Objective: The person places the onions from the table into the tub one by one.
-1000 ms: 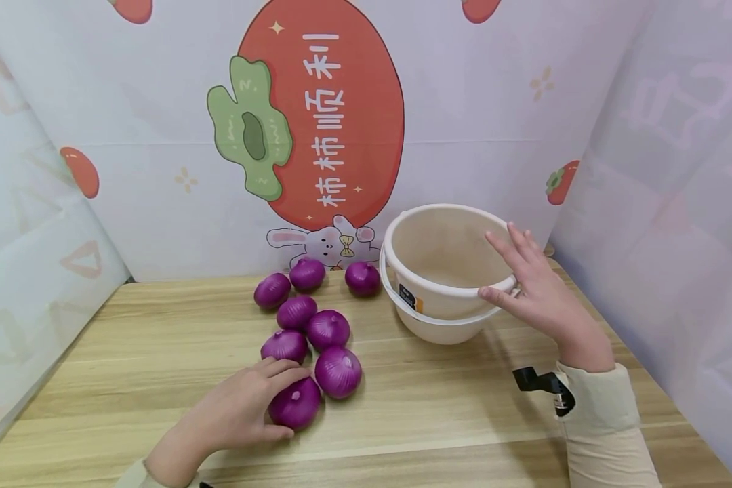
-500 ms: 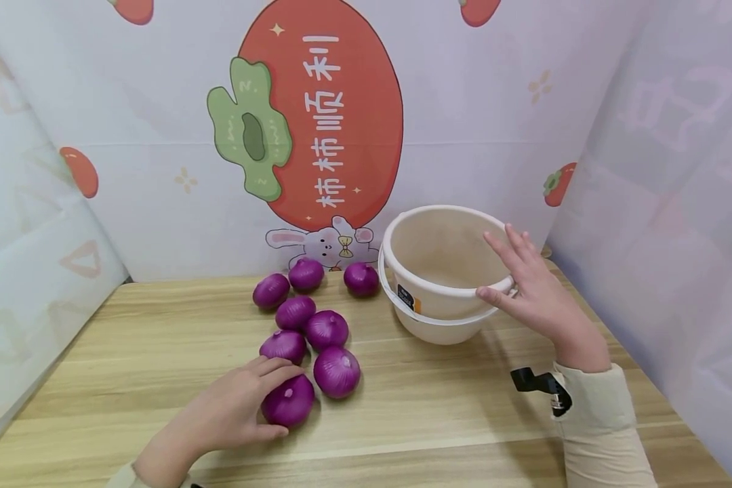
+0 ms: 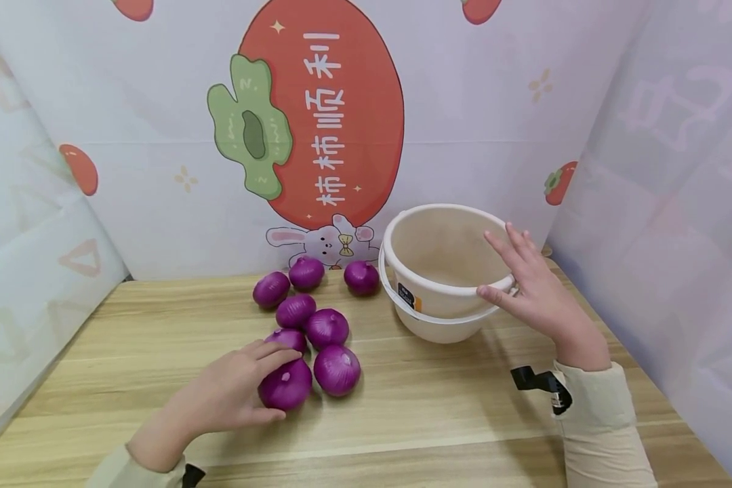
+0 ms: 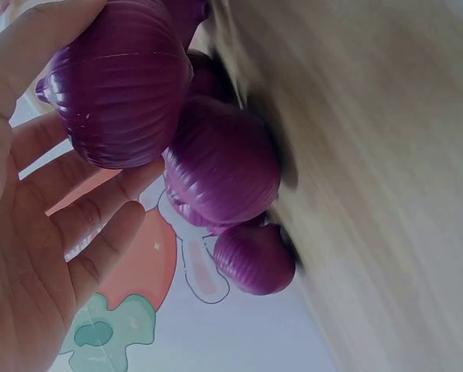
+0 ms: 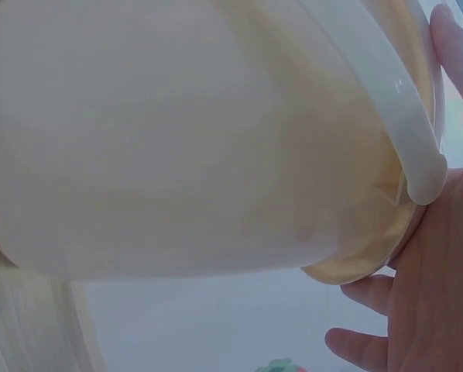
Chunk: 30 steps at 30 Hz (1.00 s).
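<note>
With thumb and fingers, my left hand (image 3: 228, 386) grips a purple onion (image 3: 287, 385). In the left wrist view this onion (image 4: 119, 85) appears raised off the tabletop, with the other onions (image 4: 224, 159) behind it. Several more purple onions (image 3: 337, 370) lie loosely grouped ahead of and beside that hand. To the right stands a cream bucket (image 3: 442, 308), its inside partly visible. My right hand (image 3: 537, 291) rests on the bucket's right rim, fingers spread and thumb at the near side. The right wrist view shows the bucket wall (image 5: 162, 155) and its white handle (image 5: 386, 85) close up.
A wooden table (image 3: 158, 339) carries everything. Behind it hangs a printed backdrop (image 3: 463, 122) with a large persimmon and a rabbit, and pale sheets (image 3: 677, 237) close off both sides. One onion (image 3: 361, 278) sits alone just left of the bucket.
My left hand has grasped the nearest onion and shifted it slightly left and upward in the head view, partly covering the onion behind. The right hand and bucket stay put.
</note>
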Motion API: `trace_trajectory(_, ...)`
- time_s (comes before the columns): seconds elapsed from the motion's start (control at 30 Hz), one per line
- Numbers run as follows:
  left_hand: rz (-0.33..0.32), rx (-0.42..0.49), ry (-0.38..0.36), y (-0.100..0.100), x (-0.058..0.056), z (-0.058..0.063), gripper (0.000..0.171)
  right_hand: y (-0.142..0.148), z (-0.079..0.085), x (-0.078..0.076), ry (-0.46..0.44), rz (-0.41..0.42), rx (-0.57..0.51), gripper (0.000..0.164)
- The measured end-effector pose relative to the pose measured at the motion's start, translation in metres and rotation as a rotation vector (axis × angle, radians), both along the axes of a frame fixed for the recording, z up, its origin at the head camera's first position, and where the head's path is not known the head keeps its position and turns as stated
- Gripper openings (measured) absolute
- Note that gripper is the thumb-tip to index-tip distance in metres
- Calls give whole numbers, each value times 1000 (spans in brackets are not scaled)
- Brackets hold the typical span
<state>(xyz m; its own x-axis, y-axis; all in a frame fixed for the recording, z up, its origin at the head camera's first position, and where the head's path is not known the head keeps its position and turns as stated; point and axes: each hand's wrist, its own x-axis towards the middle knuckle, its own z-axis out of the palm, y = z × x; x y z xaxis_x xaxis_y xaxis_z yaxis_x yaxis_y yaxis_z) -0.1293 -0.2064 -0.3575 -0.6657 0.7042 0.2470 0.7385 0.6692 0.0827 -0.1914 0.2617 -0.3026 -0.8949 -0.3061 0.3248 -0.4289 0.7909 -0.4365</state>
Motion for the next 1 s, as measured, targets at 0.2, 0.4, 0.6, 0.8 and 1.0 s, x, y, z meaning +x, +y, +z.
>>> trace_trajectory(0.2, 1, 3, 0, -1, 0, 5, 71, 1, -1, -1, -4, 2, -3, 87)
trace_trajectory(0.4, 9, -9, -15, -2, 4, 9, 71, 1, -1, -1, -4, 3, 0, 88)
trace_trajectory(0.6, 4, -3, 10, -4, 4, 13, 74, 1, 1, 0, 2, 2, -2, 86)
trace_trajectory(0.8, 2, -10, 2, -3, 6, 17, 73, 0, 1, 1, -4, 6, 0, 87)
trace_trajectory(1.0, 1, -10, 26, -3, 5, 21, 75, 0, 0, 1, 5, 1, -8, 85)
